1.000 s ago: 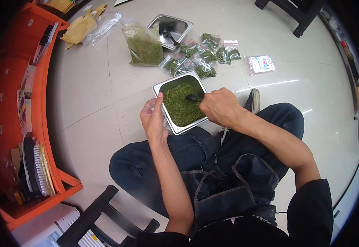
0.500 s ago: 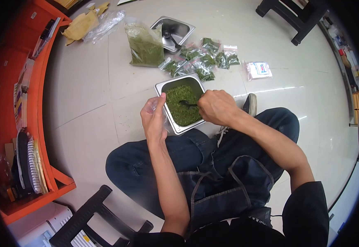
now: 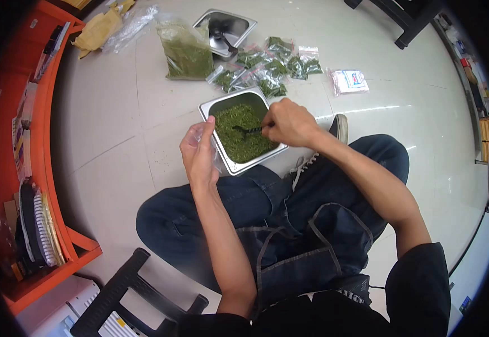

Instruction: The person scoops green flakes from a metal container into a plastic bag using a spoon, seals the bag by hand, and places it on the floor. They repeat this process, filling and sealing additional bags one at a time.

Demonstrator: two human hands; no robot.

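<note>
A square metal pan (image 3: 206, 110) holds chopped dried green herbs (image 3: 239, 118). My left hand (image 3: 198, 153) is closed at the pan's left side, its thumb over the rim and a small clear plastic bag (image 3: 217, 159) partly hidden beneath its fingers. My right hand (image 3: 290, 124) grips the handle of a black spoon (image 3: 249, 131), whose bowl rests in the herbs. Beyond the pan lie several small zip bags (image 3: 272, 68) filled with herbs. To their left stands a large clear bag of green herbs (image 3: 185, 59).
Behind the large bag sits a second metal pan (image 3: 244, 28) with a black utensil in it. A pack of empty bags (image 3: 349, 82) lies to the right. An orange shelf (image 3: 59, 168) borders the left side, and a black stool (image 3: 126, 292) stands at lower left.
The spoon has moved within the herbs, its bowl now further left and its ridged handle showing more. The whole view has shifted slightly; my left hand keeps its hold at the pan's side.
</note>
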